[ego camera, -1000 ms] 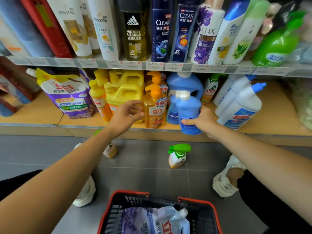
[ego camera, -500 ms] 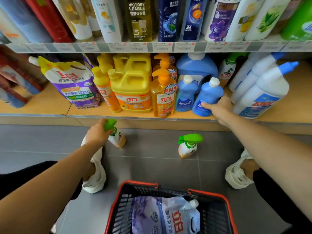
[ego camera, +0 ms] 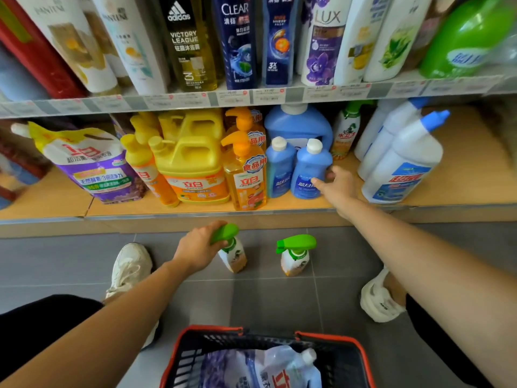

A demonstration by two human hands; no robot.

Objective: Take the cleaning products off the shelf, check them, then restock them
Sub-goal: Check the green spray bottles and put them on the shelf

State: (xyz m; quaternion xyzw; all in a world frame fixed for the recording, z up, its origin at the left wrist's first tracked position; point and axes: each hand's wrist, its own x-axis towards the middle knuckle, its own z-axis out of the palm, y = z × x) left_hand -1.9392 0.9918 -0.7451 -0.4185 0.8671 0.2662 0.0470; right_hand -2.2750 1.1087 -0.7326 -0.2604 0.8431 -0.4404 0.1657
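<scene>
Nearest the person, below both arms, a black mesh shopping basket with a red rim (ego camera: 361,348) sits on the grey tiled floor (ego camera: 70,264) and holds a white and purple refill pouch (ego camera: 260,368).

Farther out, the left hand (ego camera: 195,247) is closed around the green trigger head of a small white and orange spray bottle (ego camera: 233,254), which stands on the floor just below the shelf edge. A second spray bottle of the same kind (ego camera: 295,254) stands free on the floor to the right of that hand, near it but apart.

Beyond, on the lower wooden shelf (ego camera: 461,169), the right hand (ego camera: 340,187) is loosely open, fingertips touching the side of a small blue bottle with a white cap (ego camera: 309,169), which stands upright in the front row just left of that hand, beside its twin (ego camera: 279,169).

This looks like restocking: the blue bottle appears set back in place, and the spray bottle is being picked up. The next move likely calls for lifting it upright and finding the slot beside the matching green-capped spray bottle (ego camera: 347,130) at the back, past the right hand, without knocking the blue pair over.
</scene>
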